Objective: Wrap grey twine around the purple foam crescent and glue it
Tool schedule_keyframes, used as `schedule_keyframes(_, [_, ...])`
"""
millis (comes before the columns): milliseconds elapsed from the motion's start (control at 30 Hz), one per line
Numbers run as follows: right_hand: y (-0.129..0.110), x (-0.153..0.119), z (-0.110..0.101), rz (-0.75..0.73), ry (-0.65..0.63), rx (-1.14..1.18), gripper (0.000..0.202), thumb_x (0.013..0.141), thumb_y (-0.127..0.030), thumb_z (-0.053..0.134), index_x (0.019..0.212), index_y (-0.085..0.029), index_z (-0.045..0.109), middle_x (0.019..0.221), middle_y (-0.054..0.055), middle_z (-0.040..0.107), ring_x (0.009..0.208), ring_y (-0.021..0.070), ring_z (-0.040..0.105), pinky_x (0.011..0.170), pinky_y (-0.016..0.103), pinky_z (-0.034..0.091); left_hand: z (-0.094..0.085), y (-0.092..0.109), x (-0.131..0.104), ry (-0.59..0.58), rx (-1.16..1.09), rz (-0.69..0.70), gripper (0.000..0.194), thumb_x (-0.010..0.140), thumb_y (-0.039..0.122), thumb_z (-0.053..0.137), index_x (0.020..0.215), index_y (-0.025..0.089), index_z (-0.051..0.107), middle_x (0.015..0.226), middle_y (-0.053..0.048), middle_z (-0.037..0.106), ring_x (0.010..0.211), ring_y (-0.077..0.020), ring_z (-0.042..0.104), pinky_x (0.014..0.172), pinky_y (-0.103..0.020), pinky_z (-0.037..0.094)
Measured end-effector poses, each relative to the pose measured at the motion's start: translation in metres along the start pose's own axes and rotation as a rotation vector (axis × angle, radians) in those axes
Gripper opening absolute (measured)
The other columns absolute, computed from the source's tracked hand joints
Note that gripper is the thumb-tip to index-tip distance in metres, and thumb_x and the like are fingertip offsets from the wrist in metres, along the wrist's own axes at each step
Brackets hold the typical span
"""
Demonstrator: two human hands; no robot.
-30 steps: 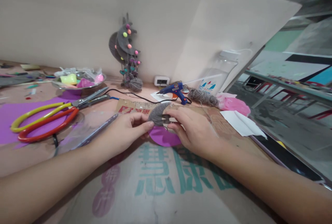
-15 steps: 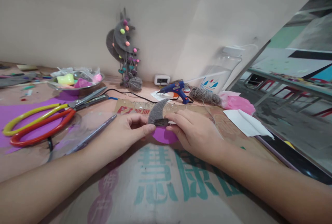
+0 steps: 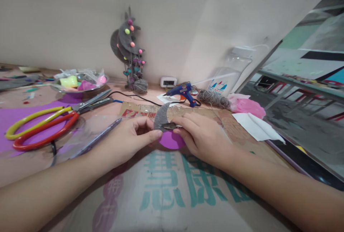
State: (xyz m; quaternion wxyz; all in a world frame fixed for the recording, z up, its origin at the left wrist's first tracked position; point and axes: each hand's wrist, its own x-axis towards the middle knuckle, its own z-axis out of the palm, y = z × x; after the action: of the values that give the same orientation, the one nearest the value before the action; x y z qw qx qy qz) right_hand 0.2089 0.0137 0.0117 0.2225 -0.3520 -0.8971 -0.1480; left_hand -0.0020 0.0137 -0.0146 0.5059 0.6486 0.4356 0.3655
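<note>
The left hand pinched a grey, felt-like crescent, upper tip pointing away, the right hand pinching its lower right.

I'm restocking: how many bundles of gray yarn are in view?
2. A round gray yarn ball is at the foot of the gray crescent decoration with colored balls; a long gray yarn skein lies right of the blue plastic glue gun. Others may be hidden.
</note>
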Motion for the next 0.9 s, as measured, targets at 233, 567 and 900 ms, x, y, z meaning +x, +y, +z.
schedule_keyframes(233, [0.0015,-0.0014,0.0014,-0.011,0.011,0.061,0.028,0.092,-0.025,0.039,0.103,-0.012,0.061,0.085,0.009,0.064,0.077,0.0188,0.058,0.066,0.029,0.045,0.0009,0.0041,0.0003,-0.018,-0.026,-0.021,0.025,0.075,0.036,0.062,0.065,0.017,0.050,0.058,0.004,0.054,0.051,-0.0074,0.044,0.047,-0.018,0.031])
schedule_keyframes(567, [0.0031,-0.0014,0.0017,-0.005,0.024,0.086,0.025,0.091,-0.024,0.040,0.098,-0.013,0.062,0.080,0.008,0.065,0.073,0.0178,0.058,0.063,0.028,0.044,0.0005,0.0066,-0.0002,-0.042,-0.055,-0.039,0.023,0.075,0.035,0.062,0.066,0.017,0.052,0.058,0.005,0.054,0.051,-0.0073,0.046,0.049,-0.019,0.033])
schedule_keyframes(900, [0.0014,-0.0030,0.0027,-0.010,0.033,0.091,0.027,0.092,-0.026,0.040,0.105,-0.012,0.059,0.083,0.009,0.064,0.075,0.0183,0.058,0.065,0.029,0.046,-0.0004,0.0096,0.0013,-0.038,-0.051,-0.054,0.023,0.077,0.035,0.060,0.066,0.017,0.051,0.057,0.005,0.055,0.052,-0.0077,0.047,0.050,-0.019,0.034])
